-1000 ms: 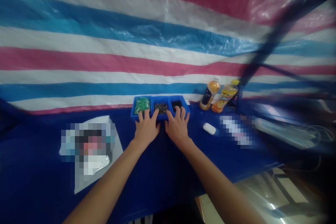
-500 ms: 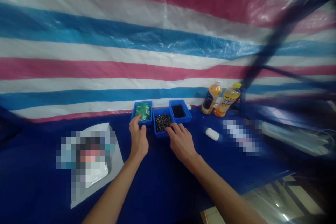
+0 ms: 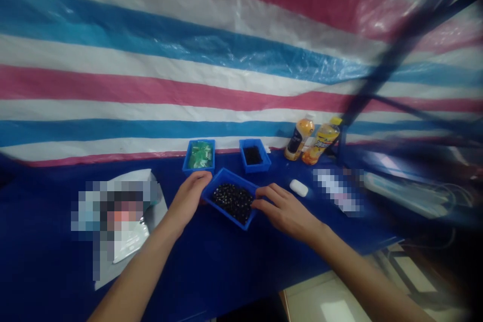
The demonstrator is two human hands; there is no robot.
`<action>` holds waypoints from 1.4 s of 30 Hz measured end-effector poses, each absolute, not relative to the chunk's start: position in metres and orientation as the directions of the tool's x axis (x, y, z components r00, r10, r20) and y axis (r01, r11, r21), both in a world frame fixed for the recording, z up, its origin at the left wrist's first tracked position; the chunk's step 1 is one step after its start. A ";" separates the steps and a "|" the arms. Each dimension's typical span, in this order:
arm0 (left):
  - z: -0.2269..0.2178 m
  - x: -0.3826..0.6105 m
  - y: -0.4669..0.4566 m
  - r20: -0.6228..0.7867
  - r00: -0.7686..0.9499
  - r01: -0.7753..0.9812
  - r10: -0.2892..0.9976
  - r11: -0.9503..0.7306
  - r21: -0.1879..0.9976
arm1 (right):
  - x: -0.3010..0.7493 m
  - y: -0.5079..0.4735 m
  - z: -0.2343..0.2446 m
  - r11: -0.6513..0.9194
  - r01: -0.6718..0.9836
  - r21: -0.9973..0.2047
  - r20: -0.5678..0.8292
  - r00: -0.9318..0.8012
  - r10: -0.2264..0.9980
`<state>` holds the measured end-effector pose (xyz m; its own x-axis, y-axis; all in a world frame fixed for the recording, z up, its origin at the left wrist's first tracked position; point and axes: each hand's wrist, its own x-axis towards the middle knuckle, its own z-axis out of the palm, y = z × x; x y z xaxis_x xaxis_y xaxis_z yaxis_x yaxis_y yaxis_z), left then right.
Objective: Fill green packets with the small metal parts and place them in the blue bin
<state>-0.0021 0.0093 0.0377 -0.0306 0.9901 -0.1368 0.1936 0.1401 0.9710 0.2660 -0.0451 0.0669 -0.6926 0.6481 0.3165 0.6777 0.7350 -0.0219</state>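
A blue plastic bin (image 3: 225, 215) filled with small shiny dark pieces (image 3: 234, 202) sits between my hands, turned at an angle and apparently lifted toward me. My left hand (image 3: 190, 195) grips its left end, with the thumb along the rim and the other fingers hidden. At the right end, the curled fingers of my right hand (image 3: 283, 209) press on the bin's edge. Behind it stand two more blue bins: the left bin (image 3: 185, 163) holds green packets (image 3: 200, 154), and the right bin (image 3: 260, 167) holds black items (image 3: 252, 154) too small to name.
Two drink bottles (image 3: 300, 138) stand at the back right before a striped plastic sheet (image 3: 226, 70). A white oval case (image 3: 299, 188) lies right of my right hand. A partly blurred pale sheet (image 3: 156, 201) lies on the left of the dark blue table (image 3: 196, 271).
The middle bin has come away from between the other two, nearer to me, and turned at an angle. Both hands now hold its ends; my right hand has left the pieces.
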 end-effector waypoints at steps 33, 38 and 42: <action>0.013 0.035 0.024 0.142 -0.311 0.296 0.940 -0.046 0.954 | 0.182 0.031 0.025 -0.148 -0.234 -0.961 -0.243 0.452 0.858; 0.003 0.030 0.022 0.188 -0.337 0.286 0.923 -0.090 0.954 | 0.173 0.031 0.020 -0.037 -0.205 -0.978 -0.140 0.516 0.845; 0.002 0.028 0.027 0.177 -0.413 0.245 0.893 -0.079 0.966 | 0.165 0.031 0.021 0.006 -0.115 -0.993 -0.060 0.570 0.820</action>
